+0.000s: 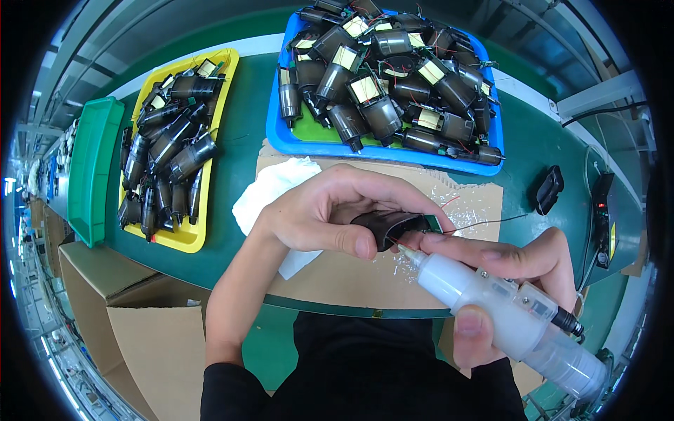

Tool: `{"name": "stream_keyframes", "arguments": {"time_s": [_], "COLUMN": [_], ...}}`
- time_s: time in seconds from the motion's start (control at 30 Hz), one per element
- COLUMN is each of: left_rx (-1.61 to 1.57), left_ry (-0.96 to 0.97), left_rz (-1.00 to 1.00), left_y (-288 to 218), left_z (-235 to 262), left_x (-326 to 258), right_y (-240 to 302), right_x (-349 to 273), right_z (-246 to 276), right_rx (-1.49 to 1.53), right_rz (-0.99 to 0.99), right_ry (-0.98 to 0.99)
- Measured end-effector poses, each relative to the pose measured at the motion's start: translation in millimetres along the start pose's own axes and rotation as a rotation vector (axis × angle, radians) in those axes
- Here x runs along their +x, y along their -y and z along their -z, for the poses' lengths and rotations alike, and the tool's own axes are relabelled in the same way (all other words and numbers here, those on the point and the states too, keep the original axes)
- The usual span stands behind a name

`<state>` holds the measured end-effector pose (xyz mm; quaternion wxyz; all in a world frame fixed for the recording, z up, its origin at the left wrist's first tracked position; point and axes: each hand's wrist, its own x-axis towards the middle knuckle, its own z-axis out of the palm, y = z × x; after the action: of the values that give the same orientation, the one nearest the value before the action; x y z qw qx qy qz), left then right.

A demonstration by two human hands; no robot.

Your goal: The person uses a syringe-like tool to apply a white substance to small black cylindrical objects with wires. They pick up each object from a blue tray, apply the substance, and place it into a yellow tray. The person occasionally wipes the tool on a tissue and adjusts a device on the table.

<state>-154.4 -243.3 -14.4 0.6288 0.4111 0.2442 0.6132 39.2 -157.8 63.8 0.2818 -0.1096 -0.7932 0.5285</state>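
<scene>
My left hand point(319, 217) is closed around a dark, smoky plastic housing point(382, 226), its open end turned to the right. Thin red and dark wires and the edge of a green circuit board point(433, 224) show at that end. My right hand point(530, 266) grips a translucent white dispensing gun point(449, 281) with a clear cylinder at its rear. Its pale narrow nozzle point(411, 254) points at the opening of the housing; whether they touch, I cannot tell. Below both hands lies a cardboard sheet point(358, 284) strewn with small white bits.
A blue tray point(386, 156) heaped with similar dark housings stands at the far side. To the left are a yellow tray point(200, 235) of such parts and a green tray point(91, 182). White cloth point(270, 186), a loose dark shell point(547, 189), a black box point(602, 217) and cardboard boxes point(158, 337) surround me.
</scene>
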Motion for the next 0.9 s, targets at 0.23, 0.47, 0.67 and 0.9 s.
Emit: {"name": "stream_keyframes", "arguments": {"time_s": [0.23,0.47,0.67,0.9], "left_rx": [0.071,0.74,1.615,1.858], "left_ry": [-0.052,-0.471,-0.954,-0.954], "left_rz": [-0.008,-0.121,0.09,0.258], "left_y": [-9.1,-62.1,-152.6,-180.4], "left_z": [5.8,17.3,61.9,109.3], "left_x": [-5.5,-40.1,-109.0,-117.0], "right_y": [6.9,-41.0,-57.2,-57.0], "right_x": [-9.6,-24.2,-35.9,-34.9], "right_z": [-3.5,-9.7,-12.1,-8.6], "right_rx": [0.087,-0.087,-0.094,-0.101], "right_rz": [0.051,-0.151,-0.28,-0.267], "right_ry": [-0.089,-0.046,-0.041,-0.055]}}
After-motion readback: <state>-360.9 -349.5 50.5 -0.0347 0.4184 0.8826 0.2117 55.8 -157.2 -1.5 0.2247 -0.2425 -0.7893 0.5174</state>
